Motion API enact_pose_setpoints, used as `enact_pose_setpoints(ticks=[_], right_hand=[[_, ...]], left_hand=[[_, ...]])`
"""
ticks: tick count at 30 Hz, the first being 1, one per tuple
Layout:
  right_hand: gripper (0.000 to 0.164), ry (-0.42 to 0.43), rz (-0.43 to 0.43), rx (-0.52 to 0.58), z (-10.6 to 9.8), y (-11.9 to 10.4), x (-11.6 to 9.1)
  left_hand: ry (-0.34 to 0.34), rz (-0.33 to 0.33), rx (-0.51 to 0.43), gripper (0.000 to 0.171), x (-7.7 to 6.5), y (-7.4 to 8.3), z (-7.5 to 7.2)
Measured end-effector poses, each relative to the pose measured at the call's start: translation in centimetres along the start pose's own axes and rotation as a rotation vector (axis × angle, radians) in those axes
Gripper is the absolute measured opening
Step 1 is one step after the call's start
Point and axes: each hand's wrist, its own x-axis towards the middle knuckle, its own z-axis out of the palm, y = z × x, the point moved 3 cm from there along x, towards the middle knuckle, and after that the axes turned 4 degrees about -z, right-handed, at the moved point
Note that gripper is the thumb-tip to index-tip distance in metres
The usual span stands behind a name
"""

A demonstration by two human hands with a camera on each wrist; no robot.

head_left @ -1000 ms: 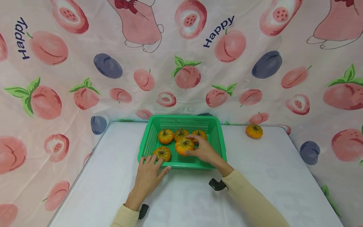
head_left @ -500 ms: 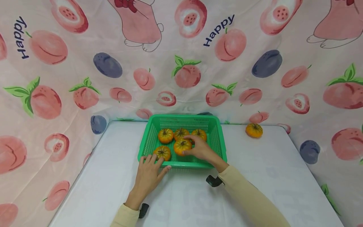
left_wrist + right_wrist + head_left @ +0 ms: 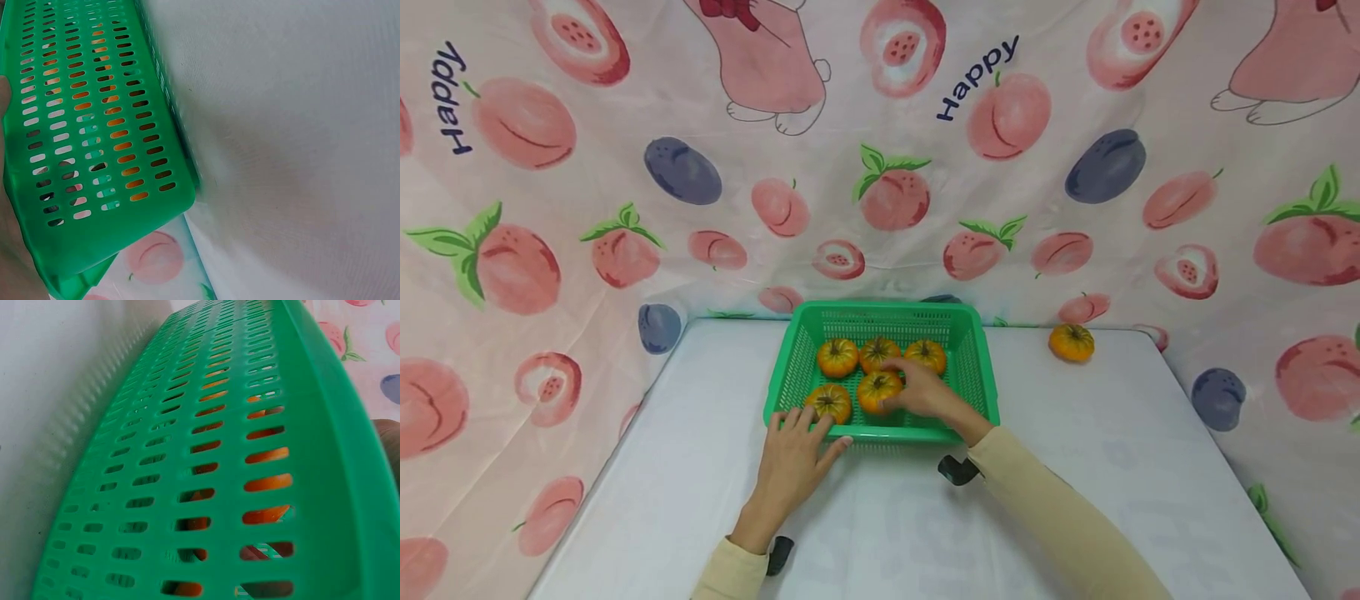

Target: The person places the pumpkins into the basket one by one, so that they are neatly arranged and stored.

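Observation:
My right hand [image 3: 925,390] holds a small orange pumpkin [image 3: 877,393] inside the green basket [image 3: 977,367], thumb and fingers around its right side. Left of it sits another pumpkin [image 3: 829,402], with a narrow gap between. Behind them stand a left pumpkin [image 3: 838,358], a middle pumpkin [image 3: 878,353] and a right pumpkin [image 3: 927,355], partly covered by my fingers. My left hand [image 3: 792,467] rests on the basket's front left rim, fingers over the edge. Both wrist views show mostly the slotted basket wall [image 3: 94,237], with orange showing through.
One more pumpkin [image 3: 1072,343] sits at the back right of the white table [image 3: 1097,467]. A fruit-print cloth [image 3: 880,133] hangs behind and along the sides. Black wrist devices, one of them a right wrist device [image 3: 958,470], stick out by both sleeves.
My right hand has moved slightly left and down with the pumpkin, bringing it closer to the front left one. The left hand has stayed on the rim.

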Motion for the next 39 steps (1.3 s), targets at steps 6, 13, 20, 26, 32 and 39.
enact_pose_setpoints(ticks=[6, 13, 20, 26, 32, 39], right_hand=[[0.064, -0.024, 0.008, -0.013, 0.5, 0.0, 0.6], [0.062, -0.056, 0.029, -0.020, 1.0, -0.1, 1.1], [0.061, -0.095, 0.059, -0.023, 1.6, 0.5, 1.6], [0.062, -0.108, 0.080, -0.030, 1.7, 0.6, 1.5], [0.062, -0.123, 0.070, -0.038, 1.7, 0.9, 1.4], [0.063, -0.132, 0.070, -0.042, 1.6, 0.8, 1.2]], left_hand=[[0.006, 0.000, 0.001, 0.034, 0.0, 0.0, 0.0], [-0.015, -0.007, 0.005, 0.036, 0.0, -0.1, 0.1], [-0.003, -0.004, -0.006, 0.034, 0.0, -0.1, 0.0], [-0.008, -0.010, -0.006, 0.034, 0.0, 0.0, -0.1], [-0.014, -0.015, -0.014, 0.033, 0.0, 0.0, -0.2], [-0.031, -0.019, -0.012, 0.035, 0.0, 0.1, -0.3]])
